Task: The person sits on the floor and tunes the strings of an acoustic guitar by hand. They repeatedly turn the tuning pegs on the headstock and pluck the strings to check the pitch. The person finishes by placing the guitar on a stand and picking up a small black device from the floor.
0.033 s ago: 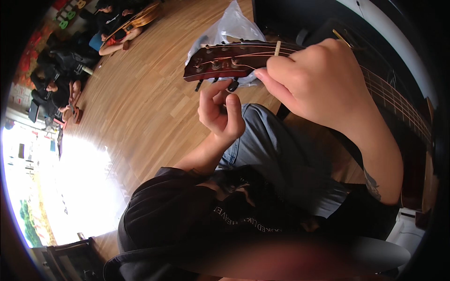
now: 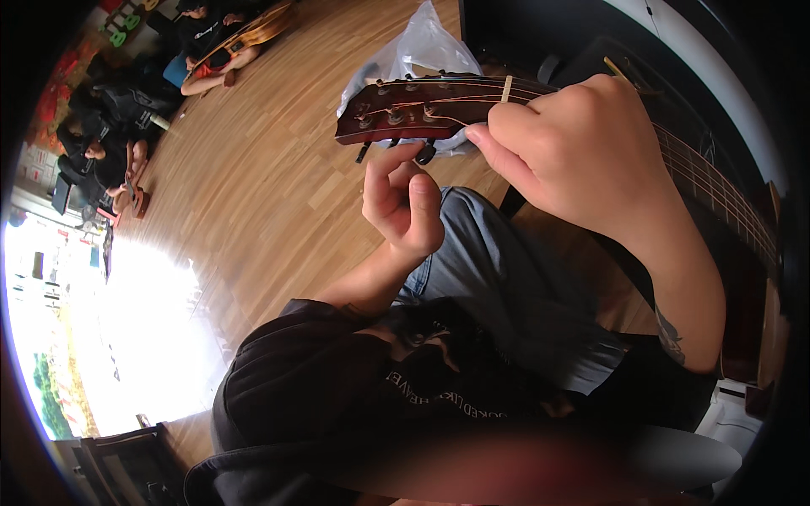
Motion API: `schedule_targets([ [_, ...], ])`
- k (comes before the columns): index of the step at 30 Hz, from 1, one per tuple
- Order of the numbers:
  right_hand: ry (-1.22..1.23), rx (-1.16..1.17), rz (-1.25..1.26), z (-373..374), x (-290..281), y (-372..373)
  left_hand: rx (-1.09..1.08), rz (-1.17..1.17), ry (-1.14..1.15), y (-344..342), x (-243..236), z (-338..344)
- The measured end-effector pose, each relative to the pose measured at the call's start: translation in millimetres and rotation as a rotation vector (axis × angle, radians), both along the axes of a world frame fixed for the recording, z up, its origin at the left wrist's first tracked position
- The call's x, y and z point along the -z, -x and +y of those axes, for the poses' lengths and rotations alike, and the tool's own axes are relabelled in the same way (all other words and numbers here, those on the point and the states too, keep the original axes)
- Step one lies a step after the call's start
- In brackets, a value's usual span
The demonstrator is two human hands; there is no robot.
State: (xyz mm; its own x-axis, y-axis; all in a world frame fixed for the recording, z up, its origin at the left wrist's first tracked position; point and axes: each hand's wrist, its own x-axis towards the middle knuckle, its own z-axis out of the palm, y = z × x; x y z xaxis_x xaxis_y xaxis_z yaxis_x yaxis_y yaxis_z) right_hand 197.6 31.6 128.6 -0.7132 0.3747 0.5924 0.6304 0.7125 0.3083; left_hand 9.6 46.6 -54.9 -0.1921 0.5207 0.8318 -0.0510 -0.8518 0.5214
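Note:
A dark reddish guitar headstock [image 2: 468,110] points left across the upper middle, with tuning posts and strings on its face. My right hand [image 2: 574,139] is closed over the neck just right of the pale nut [image 2: 507,88]. Its thumb and curled finger pinch a thin guitar string [image 2: 456,124] running from a tuning post. Below the headstock, my left hand [image 2: 401,202] has its fingers loosely curled and the thumb apart. The index fingertip is at a black tuning peg [image 2: 427,153]; firm contact cannot be made out.
A clear plastic bag [image 2: 422,42] lies behind the headstock on the wooden floor [image 2: 278,169]. My jeans-clad leg [image 2: 481,244] is below the neck. Two people with guitars sit at the far left. Bright light glares at the left, and a black object [image 2: 540,25] stands upper right.
The headstock and both hands appear slightly farther right in the picture. My left index fingertip is a little nearer the tuning peg. The right hand keeps its pinch.

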Motion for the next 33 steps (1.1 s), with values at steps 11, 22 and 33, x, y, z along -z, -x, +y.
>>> schedule_targets([
  [11,0.003,-0.028,-0.006,3.6,4.1,3.1,-0.317,0.199,0.168,7.5,-36.6,-6.2],
  [22,-0.018,-0.008,0.015,-5.0,-1.8,8.4,0.928,-0.268,0.582,-6.6,-36.2,-14.7],
  [33,0.118,0.093,-0.242,-7.3,-17.7,6.8,0.050,0.055,0.456,-20.2,-40.0,-15.8],
])
